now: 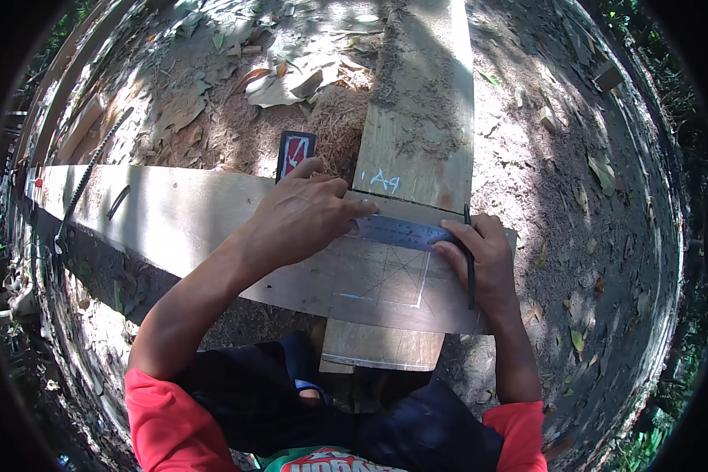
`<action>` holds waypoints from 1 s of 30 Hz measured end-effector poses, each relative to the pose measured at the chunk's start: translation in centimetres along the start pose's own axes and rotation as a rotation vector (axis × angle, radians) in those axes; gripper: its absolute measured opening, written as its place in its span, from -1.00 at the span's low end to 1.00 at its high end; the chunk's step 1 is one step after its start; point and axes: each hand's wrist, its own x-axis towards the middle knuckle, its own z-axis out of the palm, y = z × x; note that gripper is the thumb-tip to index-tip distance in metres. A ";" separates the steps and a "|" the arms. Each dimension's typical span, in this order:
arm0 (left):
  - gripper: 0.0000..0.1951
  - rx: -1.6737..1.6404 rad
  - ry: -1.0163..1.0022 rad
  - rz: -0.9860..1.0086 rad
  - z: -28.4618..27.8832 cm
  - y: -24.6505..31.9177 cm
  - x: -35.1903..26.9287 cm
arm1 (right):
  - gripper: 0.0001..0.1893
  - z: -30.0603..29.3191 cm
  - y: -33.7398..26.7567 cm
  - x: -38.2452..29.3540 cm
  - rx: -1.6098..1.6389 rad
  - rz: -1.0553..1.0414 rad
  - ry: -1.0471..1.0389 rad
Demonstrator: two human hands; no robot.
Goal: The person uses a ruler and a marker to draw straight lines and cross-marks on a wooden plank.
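Note:
A wide wooden board (200, 218) lies crosswise before me, on top of a lengthwise plank (416, 138). My left hand (312, 215) presses the left end of a short metal ruler (398, 231) onto the board. At its other end, the ruler is pinched between the thumb and forefinger of my right hand (487, 256). A slim dark pencil-like stick (469, 265) is also tucked in my right hand, pointing along the forearm. Below the ruler, white lines and crossing dark lines (404, 277) are drawn on the board. Just beyond my left fingers sits a dark object with a red label (295, 154).
A narrow dark toothed strip (97, 156) leans across the board's left part, near a small dark curved piece (118, 202). Sawdust coats the far plank, which bears blue writing (384, 181). Dry leaves (289, 76) and wood offcuts (547, 118) lie on the ground.

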 end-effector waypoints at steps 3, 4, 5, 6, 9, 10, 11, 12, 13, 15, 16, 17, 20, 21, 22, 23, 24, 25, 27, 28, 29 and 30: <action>-0.64 -0.013 0.002 0.007 0.3 -0.1 0.1 | -0.65 -0.2 -0.3 0.0 -0.047 -0.012 0.009; -0.64 -0.008 -0.003 0.009 0.3 -0.2 0.1 | -0.65 -0.1 -0.2 -0.1 -0.042 -0.012 0.010; -0.64 -0.002 -0.008 0.010 0.2 -0.2 0.1 | -0.64 -0.1 -0.2 -0.1 -0.037 -0.011 0.010; -0.64 0.002 -0.012 0.013 0.2 -0.2 0.1 | -0.64 -0.1 -0.1 -0.1 -0.034 -0.010 0.010; -0.64 0.007 -0.016 0.011 0.0 -0.1 0.2 | -0.64 -0.1 -0.1 -0.1 -0.025 0.000 0.018; -0.64 0.008 -0.006 0.013 0.1 -0.1 0.2 | -0.63 -0.1 -0.2 -0.2 -0.036 0.003 0.015; -0.65 0.010 0.004 0.015 0.2 -0.1 0.1 | -0.63 -0.1 -0.3 -0.2 -0.047 0.007 0.013; -0.65 0.013 0.011 0.016 0.3 -0.1 0.1 | -0.62 -0.1 -0.3 -0.2 -0.056 0.011 0.011; -0.65 0.021 -0.004 0.008 0.2 -0.1 0.1 | -0.62 0.0 -0.4 -0.3 -0.086 -0.003 0.021; -0.65 0.037 -0.031 -0.006 0.0 0.1 0.2 | -0.61 -0.1 -0.6 -0.3 -0.150 -0.033 0.042; -0.64 0.040 -0.026 -0.002 0.0 0.1 0.1 | -0.60 -0.2 -0.6 -0.4 -0.161 -0.031 0.033; -0.64 0.044 -0.021 0.002 0.1 0.0 0.1 | -0.58 -0.2 -0.6 -0.5 -0.171 -0.029 0.024; -0.64 0.058 -0.027 0.003 0.2 0.1 0.1 | -0.58 -0.4 -0.4 -0.5 -0.169 -0.059 0.057; -0.64 0.063 -0.032 -0.001 0.1 0.1 0.1 | -0.59 -0.6 -0.3 -0.5 -0.162 -0.077 0.077; -0.64 0.056 -0.033 0.000 0.1 0.1 0.1 | -0.62 -1.0 -0.2 -0.6 -0.094 -0.044 0.099; -0.64 0.048 -0.035 0.002 0.2 0.1 0.2 | -0.66 -1.6 -0.2 -0.7 -0.025 -0.012 0.122; -0.64 0.039 -0.037 0.004 0.2 0.1 0.2 | -0.70 -2.0 -0.3 -0.9 0.043 0.022 0.144; -0.64 0.043 -0.035 0.002 0.2 0.1 0.3 | -0.75 -2.1 -0.7 -1.1 0.260 0.165 0.173; -0.64 0.049 -0.031 0.002 0.2 0.0 0.2 | -0.83 -2.0 -1.6 -1.4 0.692 0.451 0.230; -0.64 0.044 -0.035 -0.006 0.1 0.1 0.2 | -0.92 -2.4 -1.3 -1.6 0.791 0.480 0.168; -0.64 0.038 -0.039 -0.013 0.1 0.1 0.2 | -0.91 -2.6 -1.1 -1.7 0.780 0.464 0.068; -0.64 0.032 -0.044 -0.022 0.2 0.1 0.1 | -0.91 -2.7 -1.0 -1.8 0.768 0.448 -0.033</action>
